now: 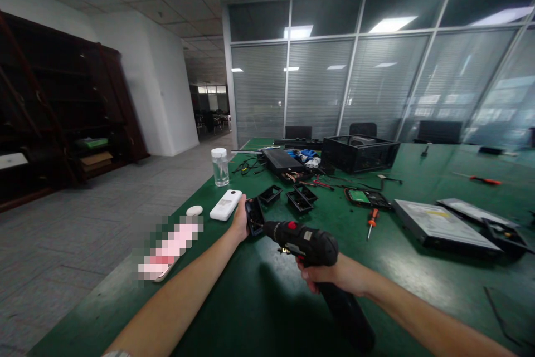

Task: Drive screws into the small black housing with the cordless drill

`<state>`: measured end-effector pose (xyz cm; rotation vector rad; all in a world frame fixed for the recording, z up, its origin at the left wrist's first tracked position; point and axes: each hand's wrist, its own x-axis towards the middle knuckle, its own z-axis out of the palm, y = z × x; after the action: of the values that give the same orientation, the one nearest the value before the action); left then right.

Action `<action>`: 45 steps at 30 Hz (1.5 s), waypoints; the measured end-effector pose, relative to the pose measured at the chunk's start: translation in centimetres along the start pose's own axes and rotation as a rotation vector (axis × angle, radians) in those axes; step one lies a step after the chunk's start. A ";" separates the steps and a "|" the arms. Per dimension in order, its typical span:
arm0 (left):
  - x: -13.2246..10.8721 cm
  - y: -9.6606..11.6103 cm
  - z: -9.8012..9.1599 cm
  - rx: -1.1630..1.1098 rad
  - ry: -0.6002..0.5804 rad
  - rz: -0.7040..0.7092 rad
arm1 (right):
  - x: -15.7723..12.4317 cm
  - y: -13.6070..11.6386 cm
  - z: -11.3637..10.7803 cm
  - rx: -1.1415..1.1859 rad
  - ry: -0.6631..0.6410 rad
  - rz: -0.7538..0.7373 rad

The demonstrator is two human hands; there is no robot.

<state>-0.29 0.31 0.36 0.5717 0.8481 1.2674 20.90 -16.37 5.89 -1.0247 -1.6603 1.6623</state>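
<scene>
**Drill nose lining up with a small black part on a green table**

A long green table (418,268) is filling the near side of an office room. A glass partition wall is running behind it, and dark wooden shelves (54,106) are standing at the left. On the far part of the table a black open-topped case (359,153) is sitting among loose cables. Nearer, at the right, a flat disc drive (443,226) is lying on its broad side.

In the middle, the right hand (330,276) is gripping the handle of a power drill (307,243), with its fingers wrapped fully around it. The drill's body is running from that hand up and to the left, and its nose is pointing at a small black part (254,216). The left hand (240,218) is clasping this part from its left side and holding it on edge on the table, with its long axis running away from the person. The part is therefore lying just ahead and left of the drill's nose. I cannot tell whether the 2 are touching. The left hand is right on the part, while the right hand is sitting back behind the drill.

Just beyond, 2 black trays (271,194) are lying side by side. A white box (225,205) is resting just left of the left hand, and a clear bottle (220,166) is standing behind it. An orange-handled screwdriver (371,222) is lying to the right.
</scene>
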 end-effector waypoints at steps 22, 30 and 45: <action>0.4 -0.3 -0.4 0.006 -0.009 0.033 | 0.0 -0.3 0.1 -0.014 0.015 0.010; 0.6 -0.2 -0.4 0.019 -0.026 0.050 | -0.1 -0.6 0.3 -0.005 0.012 0.007; 0.3 -0.2 -0.3 0.032 -0.008 0.054 | 0.0 -0.1 0.0 0.017 0.000 -0.002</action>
<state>-0.41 0.55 -0.09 0.6285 0.8521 1.3014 20.87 -16.38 5.99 -1.0151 -1.6439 1.6722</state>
